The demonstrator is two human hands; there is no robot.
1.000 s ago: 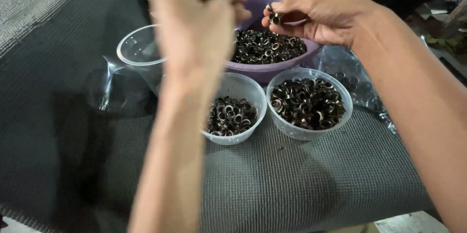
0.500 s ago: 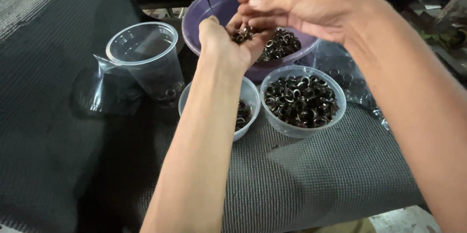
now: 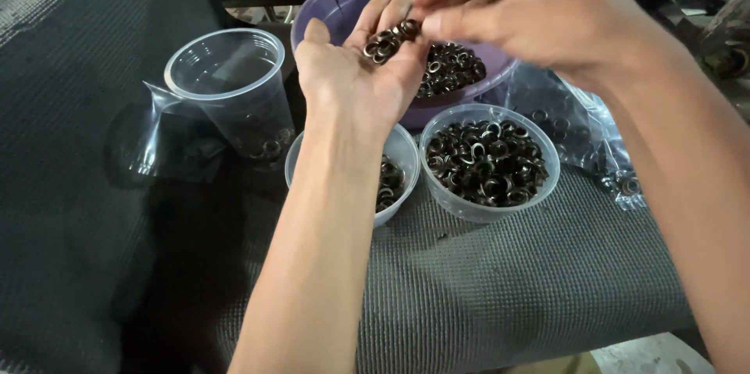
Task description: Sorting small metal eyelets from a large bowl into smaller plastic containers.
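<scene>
Left hand (image 3: 355, 81): palm up, fingers spread flat, raised above the bowls; a small heap of dark metal rings (image 3: 388, 39) lies on the fingers near the tips. Right hand (image 3: 531, 7): held above and just beside the left fingertips, fingers drawn together with their tips at the ring heap; whether they pinch a ring cannot be told. Purple bowl (image 3: 328, 10): behind both hands, wide, holding more dark rings in its base. Clear round tub (image 3: 488, 163): in front of the purple bowl, right of the left forearm, nearly full of the same rings. Second clear tub (image 3: 398, 175): beside the first, partly hidden beneath the left forearm, with a thinner layer of rings. Clear plastic cup (image 3: 230, 89): upright, left of the tubs, a few rings at the bottom. Tipped clear cup (image 3: 148, 128): lying on its side just left of the upright one. Clear plastic bag (image 3: 582, 136): right of the full tub, crumpled, a few rings inside. Grey woven mat (image 3: 508, 296): covers the surface beneath everything.
</scene>
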